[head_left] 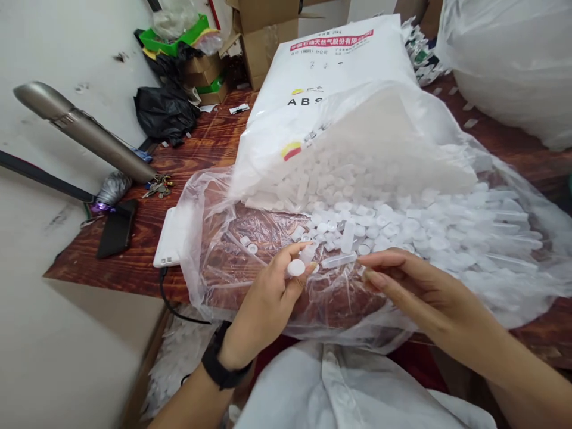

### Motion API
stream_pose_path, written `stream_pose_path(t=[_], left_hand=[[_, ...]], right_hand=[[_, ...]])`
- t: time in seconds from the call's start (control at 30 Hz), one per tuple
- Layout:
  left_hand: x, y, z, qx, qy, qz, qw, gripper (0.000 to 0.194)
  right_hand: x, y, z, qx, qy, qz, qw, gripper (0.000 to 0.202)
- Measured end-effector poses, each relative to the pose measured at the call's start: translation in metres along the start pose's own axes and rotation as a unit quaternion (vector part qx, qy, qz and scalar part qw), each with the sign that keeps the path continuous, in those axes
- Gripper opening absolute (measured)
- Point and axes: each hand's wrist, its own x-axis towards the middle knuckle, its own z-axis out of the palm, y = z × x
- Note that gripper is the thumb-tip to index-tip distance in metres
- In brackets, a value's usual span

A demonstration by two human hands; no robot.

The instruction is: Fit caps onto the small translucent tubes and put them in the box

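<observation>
My left hand point(274, 286) is closed on a small translucent plastic bottle point(307, 253) with a flat, round white end point(295, 268) turned towards me. My right hand point(402, 283) pinches a small white plastic piece point(361, 271) between thumb and index finger; its exact shape is mostly hidden. Just by the right fingertips lies a clear plastic tube point(338, 261) on the sheet. Beyond both hands spreads a heap of loose white caps and tubes point(402, 229), partly spilling from a large white sack point(339, 65). Two small caps point(252, 248) lie apart on the left.
A clear plastic sheet point(214, 238) covers the wooden table point(201, 149) under the parts. To the left are a white power bank point(167, 238) with a cable, a black phone point(117, 229), keys point(158, 186) and a grey cylinder point(89, 128). A full plastic bag point(513, 71) stands at right.
</observation>
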Motion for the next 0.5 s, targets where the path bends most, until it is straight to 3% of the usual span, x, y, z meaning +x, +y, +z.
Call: stream_pose_path(t=[0.1,0.17,0.2,0.3,0.5], left_hand=[[-0.015,-0.001,0.001,-0.049,0.005,-0.028,0.998,0.036],[-0.028,-0.002,0.003,-0.085,0.009,-0.038,0.996,0.035],[-0.034,-0.003,0.004,-0.099,0.01,-0.039,0.994,0.035],[-0.055,-0.002,0.007,-0.118,0.014,-0.033,0.992,0.033],[-0.094,0.003,0.013,-0.092,0.004,-0.026,0.995,0.037]], right_hand=[[-0.03,-0.004,-0.019,0.061,-0.169,0.058,0.982,0.023],[-0.054,0.0,-0.017,-0.004,-0.275,0.033,0.961,0.019],[-0.064,0.006,-0.01,-0.059,-0.3,0.0,0.952,0.019],[-0.085,0.036,0.03,-0.24,-0.198,-0.119,0.943,0.032],[-0.07,0.102,0.122,-0.297,-0.097,-0.124,0.942,0.029]])
